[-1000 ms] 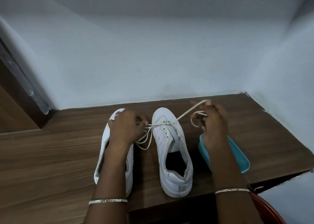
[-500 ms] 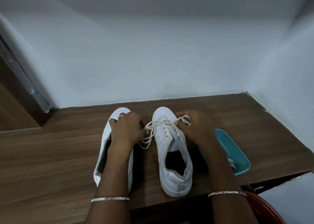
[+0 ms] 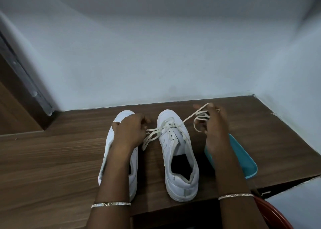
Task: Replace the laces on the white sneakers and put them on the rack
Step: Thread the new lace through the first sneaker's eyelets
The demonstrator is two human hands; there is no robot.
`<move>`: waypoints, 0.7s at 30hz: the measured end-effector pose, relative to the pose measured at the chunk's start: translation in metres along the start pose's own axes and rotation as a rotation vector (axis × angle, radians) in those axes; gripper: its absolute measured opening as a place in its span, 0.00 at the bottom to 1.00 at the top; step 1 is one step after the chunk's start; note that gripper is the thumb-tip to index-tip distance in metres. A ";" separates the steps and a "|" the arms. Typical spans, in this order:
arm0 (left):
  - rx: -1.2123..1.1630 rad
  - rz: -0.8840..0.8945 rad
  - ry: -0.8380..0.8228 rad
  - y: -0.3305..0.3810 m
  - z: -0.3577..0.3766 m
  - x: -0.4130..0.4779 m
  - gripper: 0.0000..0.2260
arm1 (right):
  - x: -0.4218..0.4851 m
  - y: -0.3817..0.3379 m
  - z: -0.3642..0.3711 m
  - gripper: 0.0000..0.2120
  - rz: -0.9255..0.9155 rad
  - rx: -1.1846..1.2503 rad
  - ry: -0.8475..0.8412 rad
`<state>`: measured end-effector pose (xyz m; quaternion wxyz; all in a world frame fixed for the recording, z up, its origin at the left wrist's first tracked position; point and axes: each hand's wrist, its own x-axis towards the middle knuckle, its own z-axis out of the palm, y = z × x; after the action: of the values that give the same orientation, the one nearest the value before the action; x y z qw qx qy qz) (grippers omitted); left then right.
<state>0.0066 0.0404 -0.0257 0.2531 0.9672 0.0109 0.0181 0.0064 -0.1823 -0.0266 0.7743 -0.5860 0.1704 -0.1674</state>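
Observation:
Two white sneakers stand side by side on a wooden surface, toes toward the wall. The right sneaker [image 3: 178,152] has a cream lace [image 3: 165,125] threaded through its front eyelets. My left hand [image 3: 129,130] rests over the left sneaker [image 3: 119,159] and pinches the lace's left end beside the right shoe's toe. My right hand [image 3: 214,124] is raised to the right of the shoe and grips the other lace end, pulled taut, with a loop hanging from its fingers.
A teal tray [image 3: 243,157] lies under my right forearm near the wooden surface's [image 3: 52,159] right edge. A red-brown round object [image 3: 274,215] shows at the lower right. Pale walls enclose the back and right; a wooden frame [image 3: 20,93] stands at the left.
My right hand has moved from the shoe's eyelets up and to the right, drawing the lace end out taut. My left hand has stayed on the left lace end.

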 end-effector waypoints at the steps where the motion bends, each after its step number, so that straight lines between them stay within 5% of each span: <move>1: 0.049 0.007 -0.013 0.001 0.001 -0.001 0.12 | 0.001 -0.005 -0.003 0.07 0.050 0.167 0.009; 4: 0.141 0.038 -0.044 0.003 0.003 0.000 0.10 | 0.006 -0.009 -0.016 0.10 0.125 0.350 0.092; 7: 0.182 0.054 -0.053 0.002 0.006 0.002 0.09 | 0.004 -0.014 -0.019 0.09 0.124 0.230 0.144; 14: 0.322 0.090 0.039 0.014 0.023 0.000 0.08 | -0.001 0.003 -0.006 0.13 -0.189 -0.810 -0.240; 18: 0.024 0.127 0.153 0.017 0.019 0.004 0.07 | -0.002 0.014 -0.002 0.09 -0.340 -1.267 -0.350; 21: -0.353 0.030 0.103 0.012 0.015 0.006 0.08 | -0.001 0.017 -0.004 0.10 -0.363 -1.330 -0.310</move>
<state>0.0137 0.0227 -0.0323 0.4176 0.9057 0.0059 0.0732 0.0048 -0.1803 -0.0442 0.2274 -0.9711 0.0237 -0.0687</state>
